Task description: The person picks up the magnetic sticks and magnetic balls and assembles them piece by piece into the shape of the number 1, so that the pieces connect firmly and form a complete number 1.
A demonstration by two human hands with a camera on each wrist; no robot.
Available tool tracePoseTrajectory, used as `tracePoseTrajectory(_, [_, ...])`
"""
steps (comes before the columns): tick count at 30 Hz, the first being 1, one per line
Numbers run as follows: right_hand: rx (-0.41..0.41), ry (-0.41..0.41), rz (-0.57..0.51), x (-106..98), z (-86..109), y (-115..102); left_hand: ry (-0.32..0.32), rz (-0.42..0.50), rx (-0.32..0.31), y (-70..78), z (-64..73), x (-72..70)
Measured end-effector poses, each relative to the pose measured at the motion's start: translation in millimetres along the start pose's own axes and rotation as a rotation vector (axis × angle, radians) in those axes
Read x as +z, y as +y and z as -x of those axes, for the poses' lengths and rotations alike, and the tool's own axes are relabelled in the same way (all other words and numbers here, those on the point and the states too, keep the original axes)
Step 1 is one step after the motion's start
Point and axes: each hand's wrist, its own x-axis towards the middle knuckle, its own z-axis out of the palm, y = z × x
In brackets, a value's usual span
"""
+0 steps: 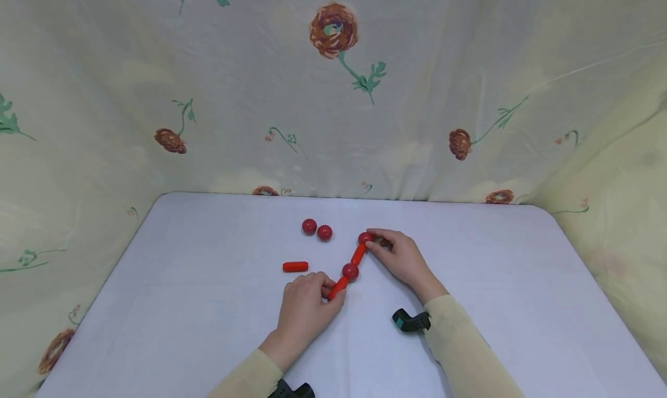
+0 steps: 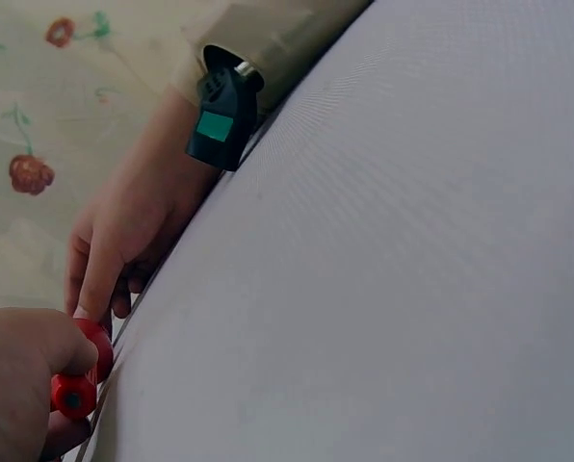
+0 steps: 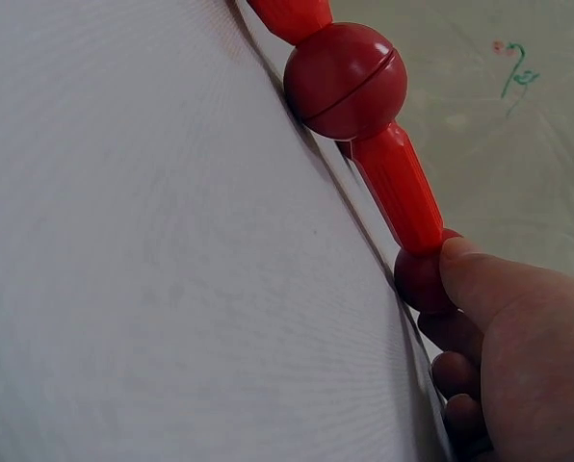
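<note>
A chain of two orange-red rods and two dark red balls runs slantwise between my hands. At its near end, my left hand [image 1: 307, 305] pinches one rod [image 1: 338, 288] between thumb and fingers; a dark spot marks that rod's end face [image 2: 73, 399] in the left wrist view. The middle ball [image 1: 350, 271] joins it to the second rod [image 1: 358, 254]. My right hand [image 1: 401, 259] grips the far ball [image 1: 365, 237], its thumb pressed on the side in the right wrist view. A groove line crosses the middle ball [image 3: 345, 82] there.
Two loose red balls, one on the left [image 1: 309, 226] and one on the right [image 1: 325, 233], sit close together beyond the hands. A loose red rod [image 1: 295, 266] lies left of the chain on the white table [image 1: 208, 305]. A flowered curtain [image 1: 234, 97] hangs behind.
</note>
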Motion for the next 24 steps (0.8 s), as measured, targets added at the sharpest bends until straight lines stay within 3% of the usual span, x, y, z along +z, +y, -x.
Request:
tracePoseTrajectory(20, [0.007, 0.009, 0.011, -0.4, 4.0, -0.3, 0.013, -0.004, 0.01, -0.5, 0.7, 0.0])
tracePoseTrajectory(24, [0.015, 0.043, -0.018, -0.9, 8.2, -0.5, 0.006, -0.002, 0.005, -0.8, 1.0, 0.5])
